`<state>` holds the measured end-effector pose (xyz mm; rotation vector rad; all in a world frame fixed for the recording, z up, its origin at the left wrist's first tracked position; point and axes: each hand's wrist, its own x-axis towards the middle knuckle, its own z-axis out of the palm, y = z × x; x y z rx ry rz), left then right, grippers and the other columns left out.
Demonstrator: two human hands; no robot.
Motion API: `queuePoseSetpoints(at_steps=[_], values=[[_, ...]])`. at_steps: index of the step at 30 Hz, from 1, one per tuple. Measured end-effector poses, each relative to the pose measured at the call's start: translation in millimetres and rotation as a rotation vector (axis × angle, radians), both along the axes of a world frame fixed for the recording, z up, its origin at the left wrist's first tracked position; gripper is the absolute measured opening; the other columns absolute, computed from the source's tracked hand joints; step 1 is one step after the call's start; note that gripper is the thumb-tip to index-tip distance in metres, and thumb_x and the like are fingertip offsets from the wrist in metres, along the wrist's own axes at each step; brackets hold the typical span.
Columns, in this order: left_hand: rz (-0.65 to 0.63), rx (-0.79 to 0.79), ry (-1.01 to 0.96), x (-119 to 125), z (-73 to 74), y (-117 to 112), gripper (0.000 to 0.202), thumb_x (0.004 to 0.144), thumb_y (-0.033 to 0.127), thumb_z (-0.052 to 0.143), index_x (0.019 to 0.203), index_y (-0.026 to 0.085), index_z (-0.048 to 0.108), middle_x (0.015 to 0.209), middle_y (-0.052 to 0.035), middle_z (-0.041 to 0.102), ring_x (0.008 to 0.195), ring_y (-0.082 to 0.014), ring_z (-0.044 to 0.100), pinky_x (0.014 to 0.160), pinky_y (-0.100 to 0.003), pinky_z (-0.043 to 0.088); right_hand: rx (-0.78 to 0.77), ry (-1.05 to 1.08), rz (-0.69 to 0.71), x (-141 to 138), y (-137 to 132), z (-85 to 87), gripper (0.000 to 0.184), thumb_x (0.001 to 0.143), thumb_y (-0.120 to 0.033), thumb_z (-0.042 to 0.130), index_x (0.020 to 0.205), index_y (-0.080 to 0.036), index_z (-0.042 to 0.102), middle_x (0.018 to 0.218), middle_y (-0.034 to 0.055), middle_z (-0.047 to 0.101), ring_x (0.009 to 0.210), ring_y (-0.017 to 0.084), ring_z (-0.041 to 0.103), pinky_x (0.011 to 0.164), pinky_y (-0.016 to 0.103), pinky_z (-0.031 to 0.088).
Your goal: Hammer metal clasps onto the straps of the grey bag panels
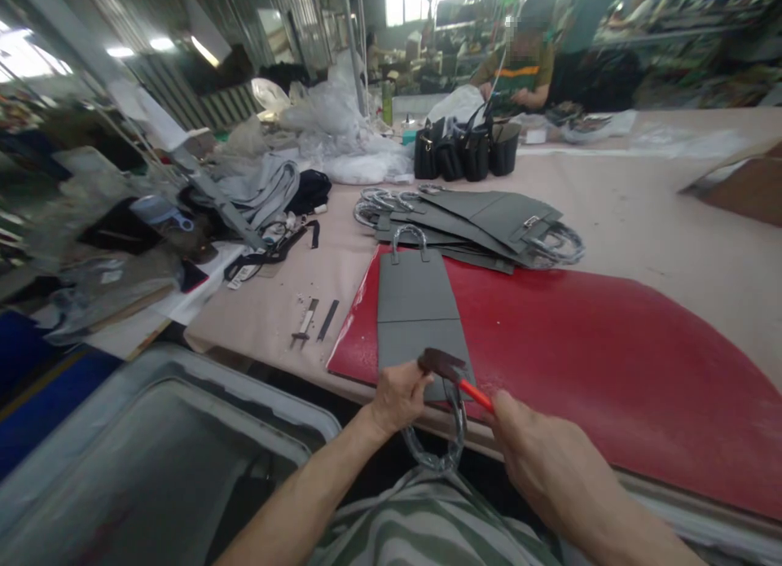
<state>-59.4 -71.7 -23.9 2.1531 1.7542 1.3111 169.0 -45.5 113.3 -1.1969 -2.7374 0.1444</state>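
We are clenching a red-handled hammer [473, 392] in our right hand [538, 460] and pinching a grey bag panel [415, 305] in our left hand [400, 399].

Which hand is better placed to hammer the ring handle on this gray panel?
Right hand, likely: it grips the red-handled hammer; the left hand sits beside the ring.

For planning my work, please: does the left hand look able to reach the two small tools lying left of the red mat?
Probably yes. Only bare table cover lies between the left hand and the two small tools; the hand would first leave the grey panel.
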Motion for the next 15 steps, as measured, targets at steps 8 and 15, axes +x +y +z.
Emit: queuePoseSetpoints(at_steps=[8,15], values=[[-0.015,-0.052,-0.041,-0.2,-1.4,-2.0,0.015,0.095,0.02,0.048,0.091,0.018,0.062,0.077,-0.0064,0.069,0.07,-0.0176,0.068,0.066,-0.026,0.053,-0.351,0.168,-0.205,20.9,36.4,-48.9,0.028,0.094,-0.041,0.036,0.073,-0.025,0.041,0.052,0.0,0.053,0.045,0.017,0.051,0.049,0.028,0.024],[-0.021,-0.075,-0.048,-1.8,4.3,-2.3,0.014,0.096,0.021,0.048,0.09,0.018,0.061,0.079,-0.0073,0.07,0.072,-0.0188,0.069,0.068,-0.028,0.055,-0.102,-0.015,-0.449,28.1,77.8,-76.9,0.027,0.096,-0.032,0.038,0.089,-0.016,0.058,0.078,0.0116,0.063,0.063,0.022,0.057,0.056,0.031,0.035]])
